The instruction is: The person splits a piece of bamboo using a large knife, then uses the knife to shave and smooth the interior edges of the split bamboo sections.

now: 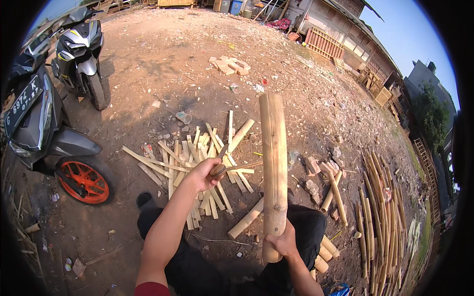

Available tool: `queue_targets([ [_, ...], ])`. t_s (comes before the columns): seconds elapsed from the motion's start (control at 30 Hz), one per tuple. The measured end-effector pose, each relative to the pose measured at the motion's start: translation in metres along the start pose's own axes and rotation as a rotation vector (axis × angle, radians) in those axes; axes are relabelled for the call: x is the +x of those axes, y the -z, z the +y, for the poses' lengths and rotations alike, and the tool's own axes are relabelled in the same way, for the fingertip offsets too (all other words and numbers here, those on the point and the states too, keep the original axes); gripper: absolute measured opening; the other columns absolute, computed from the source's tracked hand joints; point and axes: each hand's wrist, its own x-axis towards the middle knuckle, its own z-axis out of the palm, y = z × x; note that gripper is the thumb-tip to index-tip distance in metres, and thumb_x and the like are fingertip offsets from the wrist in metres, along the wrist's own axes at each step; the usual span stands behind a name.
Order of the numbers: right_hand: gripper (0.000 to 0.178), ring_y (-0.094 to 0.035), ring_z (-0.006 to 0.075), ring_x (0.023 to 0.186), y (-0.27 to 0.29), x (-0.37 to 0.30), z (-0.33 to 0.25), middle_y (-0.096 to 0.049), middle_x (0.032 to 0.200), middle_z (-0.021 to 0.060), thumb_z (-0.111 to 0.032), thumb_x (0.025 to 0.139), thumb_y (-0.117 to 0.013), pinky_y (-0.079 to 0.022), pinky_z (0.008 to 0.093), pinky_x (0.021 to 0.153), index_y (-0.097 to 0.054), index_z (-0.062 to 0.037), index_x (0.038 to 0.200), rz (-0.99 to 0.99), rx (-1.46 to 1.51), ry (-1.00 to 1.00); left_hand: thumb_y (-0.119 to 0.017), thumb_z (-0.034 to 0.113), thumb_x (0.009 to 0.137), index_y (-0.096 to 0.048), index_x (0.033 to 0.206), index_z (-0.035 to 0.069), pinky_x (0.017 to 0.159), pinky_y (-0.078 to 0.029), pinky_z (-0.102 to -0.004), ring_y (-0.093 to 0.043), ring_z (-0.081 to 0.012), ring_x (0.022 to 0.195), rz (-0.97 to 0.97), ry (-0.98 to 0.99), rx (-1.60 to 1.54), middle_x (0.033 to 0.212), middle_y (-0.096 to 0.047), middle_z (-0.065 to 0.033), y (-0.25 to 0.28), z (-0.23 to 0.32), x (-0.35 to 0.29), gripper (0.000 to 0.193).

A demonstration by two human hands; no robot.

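My left hand (pixel 206 175), over the pile of split bamboo strips (pixel 216 202), is closed round the wooden handle of a knife (pixel 217 170). A dark pointed piece, seemingly its blade, shows above the fist; how the blade runs is hard to make out. In front of my right knee, a thick bamboo pole section (pixel 274 148) stands nearly upright. My right hand (pixel 284 241) grips it near the lower end, thumb across the front. A thin brown stick or edge extends from beside my left fist toward the pole.
Two parked motorbikes (pixel 81 49) stand at the left. Long bamboo poles (pixel 380 217) lie stacked at the right, with shorter bamboo pieces (pixel 337 197) and broken bricks (pixel 313 166) nearer. Cut bamboo sections (pixel 323 254) lie beside my right leg. A building (pixel 345 34) lines the far right.
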Motion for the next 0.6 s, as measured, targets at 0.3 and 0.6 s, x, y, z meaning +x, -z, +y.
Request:
queue_targets([
  [0.3,0.059,-0.069,0.0230,0.094,0.048,0.011,-0.050,-0.069,0.103,0.0112,-0.018,0.065,-0.084,-0.056,0.0386,0.085,-0.062,0.0030,0.115,0.248,0.265,0.206,-0.065,0.007,0.086,-0.061,0.104,0.002,0.066,-0.052,-0.0323,-0.061,-0.0156,0.065,-0.063,-0.403,0.138,0.075,-0.062,-0.0057,0.001,0.003,-0.035,0.019],
  [0.6,0.051,-0.069,0.0238,0.087,-0.079,-0.006,0.180,-0.069,0.102,0.0112,-0.007,0.069,-0.079,-0.058,0.0399,0.078,-0.061,0.0010,0.116,0.052,0.379,-0.589,-0.068,0.007,0.085,-0.060,0.078,0.006,0.049,-0.046,-0.0295,-0.052,-0.0117,0.052,0.411,-0.514,0.235,0.065,-0.055,0.0000,0.026,0.015,-0.051,0.010],
])
